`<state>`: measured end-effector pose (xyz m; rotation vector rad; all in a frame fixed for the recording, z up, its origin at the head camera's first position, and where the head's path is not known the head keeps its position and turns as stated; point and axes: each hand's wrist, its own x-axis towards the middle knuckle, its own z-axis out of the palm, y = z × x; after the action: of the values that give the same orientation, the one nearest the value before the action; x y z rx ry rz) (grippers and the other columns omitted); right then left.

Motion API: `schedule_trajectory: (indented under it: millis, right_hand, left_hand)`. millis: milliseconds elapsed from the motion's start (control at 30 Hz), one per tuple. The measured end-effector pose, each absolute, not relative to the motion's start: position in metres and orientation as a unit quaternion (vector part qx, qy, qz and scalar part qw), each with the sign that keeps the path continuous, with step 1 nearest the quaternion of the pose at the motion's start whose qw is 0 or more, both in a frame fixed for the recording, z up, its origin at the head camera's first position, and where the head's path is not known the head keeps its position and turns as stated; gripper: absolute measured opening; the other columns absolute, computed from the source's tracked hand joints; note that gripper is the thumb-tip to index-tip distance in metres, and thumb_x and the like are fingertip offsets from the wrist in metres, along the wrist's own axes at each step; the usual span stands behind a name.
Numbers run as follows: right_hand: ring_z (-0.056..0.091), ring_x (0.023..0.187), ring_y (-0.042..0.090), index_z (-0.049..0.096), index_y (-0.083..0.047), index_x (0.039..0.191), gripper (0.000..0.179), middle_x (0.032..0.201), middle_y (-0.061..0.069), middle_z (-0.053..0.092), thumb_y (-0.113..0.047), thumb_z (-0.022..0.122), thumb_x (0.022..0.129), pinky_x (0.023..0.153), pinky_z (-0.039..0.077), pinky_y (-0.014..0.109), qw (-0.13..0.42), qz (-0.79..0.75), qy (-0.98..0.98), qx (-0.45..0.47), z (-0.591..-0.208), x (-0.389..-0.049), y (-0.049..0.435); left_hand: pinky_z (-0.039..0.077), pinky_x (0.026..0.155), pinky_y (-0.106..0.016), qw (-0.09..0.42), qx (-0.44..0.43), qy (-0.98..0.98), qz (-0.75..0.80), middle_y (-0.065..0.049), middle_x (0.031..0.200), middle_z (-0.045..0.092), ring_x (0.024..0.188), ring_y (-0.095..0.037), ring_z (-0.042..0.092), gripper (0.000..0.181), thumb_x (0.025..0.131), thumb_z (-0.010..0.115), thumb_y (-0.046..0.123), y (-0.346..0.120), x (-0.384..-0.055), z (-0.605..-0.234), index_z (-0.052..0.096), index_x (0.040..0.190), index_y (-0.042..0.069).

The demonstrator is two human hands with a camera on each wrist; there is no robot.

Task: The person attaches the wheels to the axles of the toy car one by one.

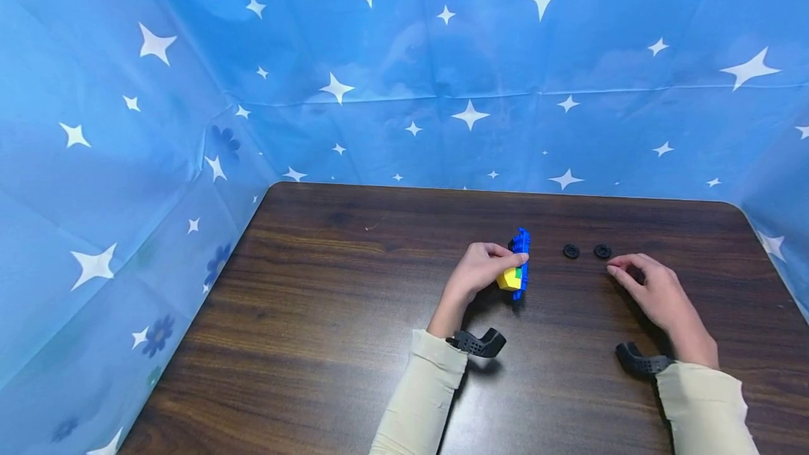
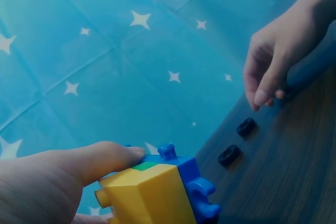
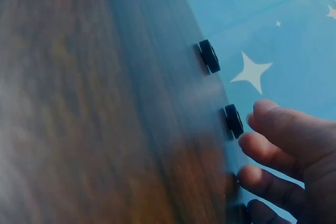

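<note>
In the head view my left hand (image 1: 482, 269) grips a small toy vehicle of building blocks, its blue base (image 1: 521, 272) turned on edge and its yellow block (image 1: 508, 281) facing down-left. The left wrist view shows the thumb on top by a green piece (image 2: 145, 166), with a blue peg (image 2: 167, 152) and blue hooks (image 2: 203, 198) sticking out. My right hand (image 1: 657, 293) hovers with loosely bent fingers, holding nothing, fingertips just beside the right black toy wheel (image 1: 602, 251). A second black wheel (image 1: 571, 251) lies left of it, between the hands.
The dark wood table (image 1: 303, 300) runs back to a blue star-printed cloth (image 1: 404, 41) hung behind it and along the left side. Black camera mounts sit at the left wrist (image 1: 480, 344) and right wrist (image 1: 641, 360).
</note>
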<state>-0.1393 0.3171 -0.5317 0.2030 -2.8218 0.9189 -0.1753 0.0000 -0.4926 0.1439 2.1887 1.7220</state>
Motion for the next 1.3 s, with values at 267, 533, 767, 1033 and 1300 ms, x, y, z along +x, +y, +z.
schedule_trajectory:
  millis: [267,533,767,1033,1300]
  right_hand:
    - [0.053,0.084,0.021,0.071,-0.004,0.117,0.028,0.101,0.013,0.066,-0.028,0.062,0.106,0.069,0.042,0.035,0.094,0.288,-0.95,0.076,-0.531,-0.145,0.325]
    - [0.054,0.089,0.026,0.066,-0.001,0.126,0.032,0.107,0.016,0.062,-0.024,0.066,0.104,0.072,0.044,0.042,0.083,0.28,-0.954,0.071,-0.531,-0.154,0.331]
    - [0.057,0.097,0.035,0.065,0.001,0.128,0.033,0.114,0.023,0.062,-0.02,0.066,0.103,0.078,0.046,0.053,0.072,0.275,-0.954,0.089,-0.53,-0.163,0.337]
    - [0.057,0.097,0.035,0.066,0.0,0.13,0.032,0.118,0.024,0.06,-0.015,0.068,0.102,0.078,0.045,0.053,0.078,0.271,-0.951,0.127,-0.531,-0.174,0.343]
    - [0.058,0.094,0.032,0.067,0.0,0.128,0.032,0.115,0.023,0.063,-0.002,0.071,0.096,0.078,0.048,0.053,0.087,0.243,-0.949,0.183,-0.528,-0.188,0.348]
  left_hand:
    - [0.051,0.068,-0.031,0.189,0.048,0.764,0.615,-0.004,0.091,0.071,0.072,-0.013,0.06,0.035,0.093,0.078,0.037,-0.001,-0.175,-0.493,0.077,0.106,0.004]
    - [0.052,0.068,-0.03,0.197,0.054,0.764,0.612,-0.004,0.091,0.07,0.073,-0.012,0.06,0.037,0.094,0.076,0.037,-0.001,-0.176,-0.494,0.076,0.109,0.003]
    - [0.053,0.068,-0.03,0.203,0.063,0.76,0.614,-0.007,0.093,0.07,0.073,-0.013,0.061,0.04,0.095,0.075,0.036,-0.002,-0.174,-0.492,0.074,0.113,0.0]
    - [0.052,0.067,-0.029,0.207,0.059,0.762,0.611,-0.006,0.093,0.069,0.073,-0.013,0.06,0.04,0.094,0.076,0.037,-0.004,-0.176,-0.492,0.074,0.112,0.001]
    - [0.052,0.068,-0.029,0.207,0.062,0.764,0.608,-0.005,0.092,0.069,0.074,-0.014,0.06,0.039,0.094,0.076,0.038,-0.003,-0.177,-0.494,0.075,0.111,0.003]
